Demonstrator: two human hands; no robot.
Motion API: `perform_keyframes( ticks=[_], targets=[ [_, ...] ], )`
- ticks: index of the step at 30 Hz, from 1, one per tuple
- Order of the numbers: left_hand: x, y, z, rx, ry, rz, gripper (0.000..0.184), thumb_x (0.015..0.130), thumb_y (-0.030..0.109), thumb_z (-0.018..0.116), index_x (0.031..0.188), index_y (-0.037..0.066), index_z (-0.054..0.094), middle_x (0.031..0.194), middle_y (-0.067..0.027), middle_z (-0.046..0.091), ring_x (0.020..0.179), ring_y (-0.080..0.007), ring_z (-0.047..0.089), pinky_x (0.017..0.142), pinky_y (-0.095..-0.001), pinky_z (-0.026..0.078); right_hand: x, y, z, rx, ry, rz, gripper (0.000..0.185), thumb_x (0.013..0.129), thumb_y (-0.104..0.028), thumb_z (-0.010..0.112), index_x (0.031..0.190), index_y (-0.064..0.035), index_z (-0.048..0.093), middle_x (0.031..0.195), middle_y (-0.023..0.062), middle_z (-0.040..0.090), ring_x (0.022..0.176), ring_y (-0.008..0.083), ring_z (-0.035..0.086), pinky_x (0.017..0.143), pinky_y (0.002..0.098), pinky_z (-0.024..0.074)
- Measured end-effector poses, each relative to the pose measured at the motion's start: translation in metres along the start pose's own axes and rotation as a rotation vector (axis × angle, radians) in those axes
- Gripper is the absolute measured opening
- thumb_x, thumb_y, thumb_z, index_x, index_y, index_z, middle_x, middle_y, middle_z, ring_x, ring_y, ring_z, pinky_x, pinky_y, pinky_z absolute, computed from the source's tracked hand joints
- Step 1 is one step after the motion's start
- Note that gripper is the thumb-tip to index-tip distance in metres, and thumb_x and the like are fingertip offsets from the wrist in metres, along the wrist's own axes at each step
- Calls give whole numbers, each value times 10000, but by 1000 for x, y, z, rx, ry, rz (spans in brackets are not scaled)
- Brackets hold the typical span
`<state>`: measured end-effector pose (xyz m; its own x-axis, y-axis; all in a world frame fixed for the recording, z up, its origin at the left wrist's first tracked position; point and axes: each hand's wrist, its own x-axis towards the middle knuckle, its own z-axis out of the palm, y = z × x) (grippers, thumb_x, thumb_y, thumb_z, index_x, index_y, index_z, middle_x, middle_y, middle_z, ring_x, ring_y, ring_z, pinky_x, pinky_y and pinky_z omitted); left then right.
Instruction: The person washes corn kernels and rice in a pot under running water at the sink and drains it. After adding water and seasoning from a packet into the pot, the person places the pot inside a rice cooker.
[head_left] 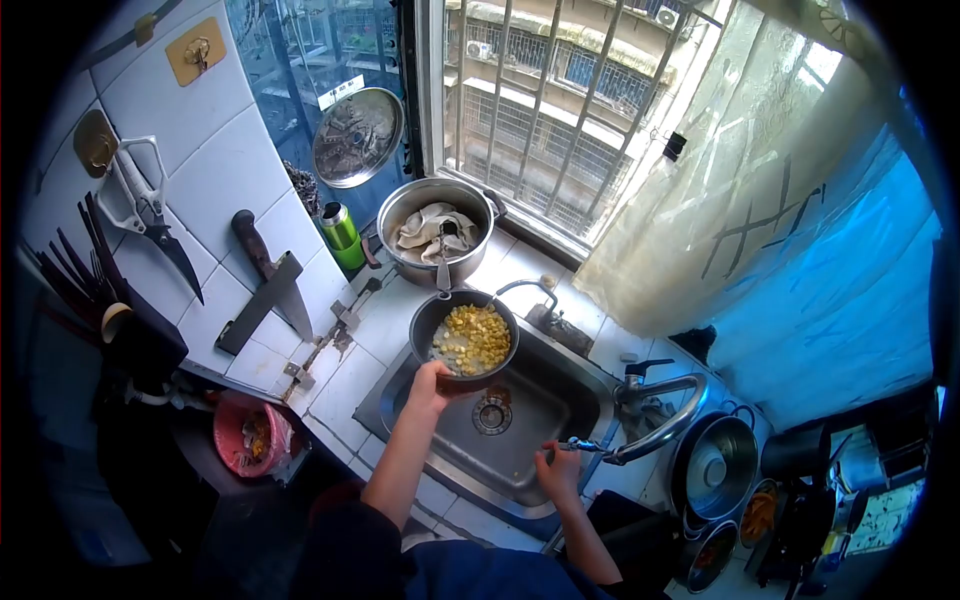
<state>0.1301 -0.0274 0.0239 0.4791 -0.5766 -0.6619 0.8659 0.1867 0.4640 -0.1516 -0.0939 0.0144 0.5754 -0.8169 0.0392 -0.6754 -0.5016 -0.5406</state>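
My left hand [430, 388] grips the near rim of a dark pot [428, 318], its fingers reaching underneath. Yellow corn kernels [475, 335] lie inside, with some pale whitish stuff at the near left. The pot is held over the far left part of a steel sink [545, 400]. At the sink's right side, my right hand [557, 472] is closed around the tip of the curved faucet [685, 410]. Whether water runs from it I cannot make out.
Behind the sink stands a large steel pot [465, 265] holding pale cloth. A green bottle [342, 235] is left of it. A knife [270, 270] and scissors [150, 215] hang on the tiled wall. Pans [715, 465] crowd the right; a pink bin [240, 425] sits lower left.
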Motion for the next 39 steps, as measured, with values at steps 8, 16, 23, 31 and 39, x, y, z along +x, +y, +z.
perform_keyframes(
  ticks=[8,16,23,31,39],
  targets=[
    [48,-28,0,-39,-46,-6,459,587,44,470,1042,-17,445,1042,-216,489,956,-393,508,761,-598,457,12,-12,-10,111,28,40,181,671,-167,670,791,-60,588,824,136,550,830,297,541,736,382,423],
    [32,-16,16,17,-69,-103,434,586,57,494,1001,-64,462,966,-226,505,864,-392,551,653,-599,490,7,13,-4,147,58,36,185,662,-164,678,738,-27,580,791,147,550,780,344,546,695,413,428],
    [16,-11,8,11,-202,-243,469,590,54,493,1047,-46,449,974,-219,507,872,-402,550,650,-618,485,3,14,-4,-9,73,16,176,688,-185,660,703,-23,593,737,144,576,732,340,542,652,447,409],
    [21,-2,25,127,-191,-51,551,612,85,475,1140,-63,428,1102,-243,493,1020,-395,499,800,-596,430,-9,10,-16,92,73,77,209,638,-165,709,651,-70,523,694,83,541,746,288,509,656,411,394],
    [-32,15,39,-19,-400,-222,671,599,128,433,1265,70,377,1261,-191,409,1169,-406,384,902,-637,304,-12,2,-20,168,69,135,183,655,-121,684,644,-39,521,634,95,525,703,275,492,641,367,399]
  ],
)
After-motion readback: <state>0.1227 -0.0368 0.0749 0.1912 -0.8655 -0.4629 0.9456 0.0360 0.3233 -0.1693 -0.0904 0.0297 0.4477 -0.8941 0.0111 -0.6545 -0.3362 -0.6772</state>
